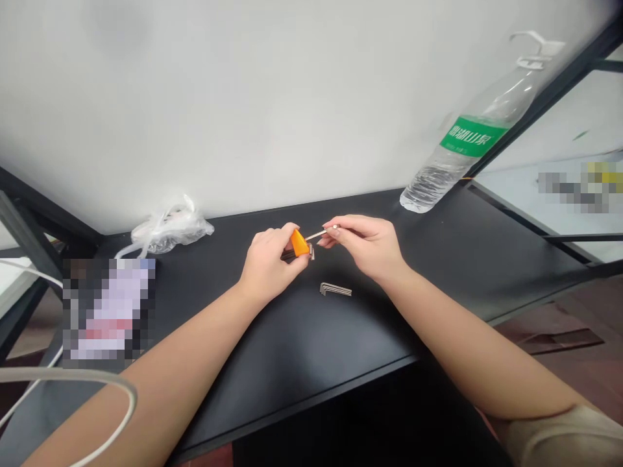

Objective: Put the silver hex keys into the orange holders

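My left hand (267, 263) is closed round an orange hex key holder (300, 243), with short metal ends showing at its right side by the thumb. Between the thumb and fingers of my right hand (367, 245) is a thin silver hex key (318, 233), pointing left at the orange holder. Its left tip meets or lies just beside the holder; I cannot tell whether it sits in a slot. On the black table below my hands lie several loose L-shaped hex keys (337, 289), nested side by side.
A large clear bottle (433, 168) with a green label stands at the back right. At the back left sits a crumpled clear plastic bag (172, 227), with a blurred-out flat object (109, 311) before it. A white cable (131, 395) loops across the lower left. The black table (272, 383) has a metal frame.
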The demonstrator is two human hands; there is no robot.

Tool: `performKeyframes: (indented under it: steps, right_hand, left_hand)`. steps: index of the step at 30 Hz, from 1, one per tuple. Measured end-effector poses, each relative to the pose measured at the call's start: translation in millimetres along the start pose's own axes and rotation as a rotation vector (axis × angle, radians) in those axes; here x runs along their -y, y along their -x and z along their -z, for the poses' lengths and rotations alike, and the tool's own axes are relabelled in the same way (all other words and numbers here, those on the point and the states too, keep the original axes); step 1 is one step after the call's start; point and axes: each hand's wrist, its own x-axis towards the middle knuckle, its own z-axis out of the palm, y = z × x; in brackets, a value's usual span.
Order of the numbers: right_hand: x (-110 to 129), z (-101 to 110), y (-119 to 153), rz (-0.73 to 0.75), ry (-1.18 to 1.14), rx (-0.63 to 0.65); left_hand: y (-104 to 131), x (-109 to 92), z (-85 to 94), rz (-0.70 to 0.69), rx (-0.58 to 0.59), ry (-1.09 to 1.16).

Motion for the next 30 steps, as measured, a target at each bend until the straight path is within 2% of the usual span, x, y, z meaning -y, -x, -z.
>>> performKeyframes:
  steps: [4, 8, 14, 23, 30]
  right_hand:
    - [2.3, 1.9, 0.7, 0.007, 0.015, 0.025]
    - [-0.1, 4.9, -1.3, -0.1, -0.077, 0.064]
    - [-3.2, 11.3, -6.4, -0.151, -0.132, 0.111]
    - [-6.8, 7.6, -6.4, -0.175, -0.173, 0.071]
    - [-7.3, 7.3, -4.7, -0.144, -0.097, 0.042]
  left_hand:
    - [-0.1, 0.5, 0.6, 0.007, 0.009, 0.014]
    - [0.7, 1.2, 0.1, 0.009, 0.01, 0.018]
    - [2.2, 4.1, -2.7, -0.069, 0.016, 0.038]
    - [1.6, 2.2, -0.7, -0.04, -0.026, 0.069]
    - [2.5, 1.8, -0.6, -0.028, -0.048, 0.103]
